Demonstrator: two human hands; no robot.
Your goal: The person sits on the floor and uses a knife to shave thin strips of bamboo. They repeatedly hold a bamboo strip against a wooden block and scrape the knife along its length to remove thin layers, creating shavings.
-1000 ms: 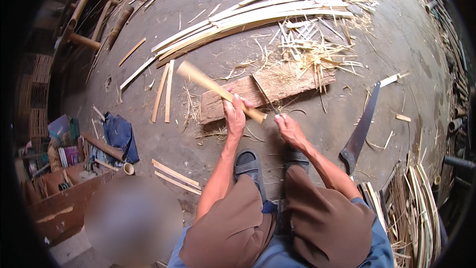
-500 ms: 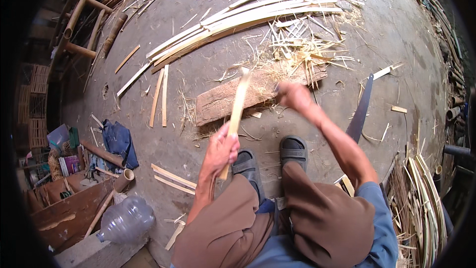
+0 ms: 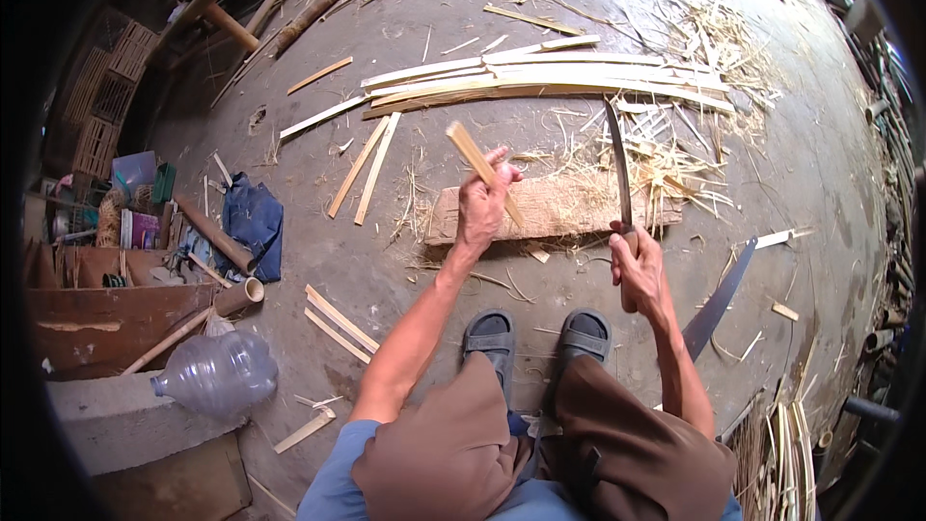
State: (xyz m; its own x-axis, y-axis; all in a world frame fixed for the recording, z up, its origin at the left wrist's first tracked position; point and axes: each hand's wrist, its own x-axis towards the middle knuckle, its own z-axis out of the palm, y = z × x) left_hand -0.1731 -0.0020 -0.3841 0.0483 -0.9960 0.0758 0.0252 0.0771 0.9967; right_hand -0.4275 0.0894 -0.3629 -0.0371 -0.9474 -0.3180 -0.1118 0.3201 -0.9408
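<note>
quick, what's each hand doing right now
Left hand: closed around a bamboo strip, held up over the wooden block.
Right hand: closed on the handle of a long curved knife, blade pointing away.

A rough bamboo-splitting workshop: concrete floor (image 3: 386, 270) strewn with bamboo strips (image 3: 540, 77), shavings (image 3: 675, 164), a saw (image 3: 719, 299).

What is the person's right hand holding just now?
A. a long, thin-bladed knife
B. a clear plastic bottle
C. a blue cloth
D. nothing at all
A: the right hand grips the handle of a long knife whose thin blade points up over the wooden block, while the left hand holds a bamboo strip.
</note>
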